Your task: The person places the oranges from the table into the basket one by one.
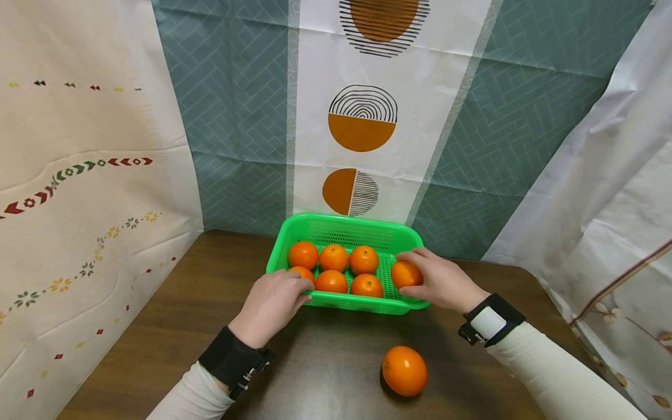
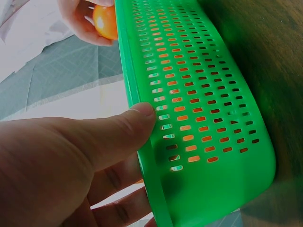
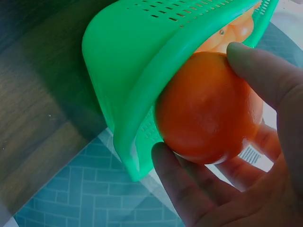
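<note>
A green plastic basket (image 1: 350, 301) with perforated walls stands on the table and holds several oranges (image 1: 333, 257) in two rows. At its near left corner my left hand (image 1: 274, 297) grips the rim, thumb (image 2: 128, 130) outside and fingers over the inner side. My right hand (image 1: 440, 280) holds an orange (image 1: 405, 273) at the basket's right end, thumb and fingers spread around it. The right wrist view shows this orange (image 3: 208, 109) beside the rim; whether it touches the basket floor I cannot tell. Another orange (image 1: 404, 371) lies on the table in front of the basket.
The brown wooden table (image 1: 173, 326) ends at a patterned curtain (image 1: 247, 116) just behind the basket. White cloth with small printed motifs hangs on the left (image 1: 89, 233), and more pale cloth (image 1: 619, 233) hangs on the right.
</note>
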A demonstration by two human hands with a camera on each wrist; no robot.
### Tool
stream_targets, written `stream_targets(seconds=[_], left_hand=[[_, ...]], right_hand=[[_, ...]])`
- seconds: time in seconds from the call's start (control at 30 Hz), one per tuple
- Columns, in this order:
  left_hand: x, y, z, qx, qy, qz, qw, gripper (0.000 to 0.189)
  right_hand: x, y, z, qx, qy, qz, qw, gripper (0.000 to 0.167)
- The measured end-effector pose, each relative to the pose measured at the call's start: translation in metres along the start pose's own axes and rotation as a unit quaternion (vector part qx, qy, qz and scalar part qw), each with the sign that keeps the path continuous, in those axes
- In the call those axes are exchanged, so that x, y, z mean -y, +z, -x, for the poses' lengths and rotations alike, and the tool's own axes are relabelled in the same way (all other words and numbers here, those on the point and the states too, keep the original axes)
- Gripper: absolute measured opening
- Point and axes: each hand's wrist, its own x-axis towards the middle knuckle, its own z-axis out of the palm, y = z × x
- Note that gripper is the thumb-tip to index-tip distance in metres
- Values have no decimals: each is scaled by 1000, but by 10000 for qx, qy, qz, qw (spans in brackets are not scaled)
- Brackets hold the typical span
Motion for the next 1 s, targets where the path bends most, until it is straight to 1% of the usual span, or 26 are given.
stream_targets(seconds=[0.2,0.47,0.73,1.0], left_hand=[[2,1,-2,-10,33,-64,10000,21],[1,0,-2,9,13,-17,10000,21],[2,1,-2,31,-3,-19,10000,20],[1,2,-1,48,-6,-5,10000,20]], right_hand=[[-3,2,-12,136,3,78,9999,63],[-6,12,-27,245,-245,455,9984,60],[-4,18,-35,537,-323,651,9959,58],[-6,23,-37,741,-462,624,9942,56]])
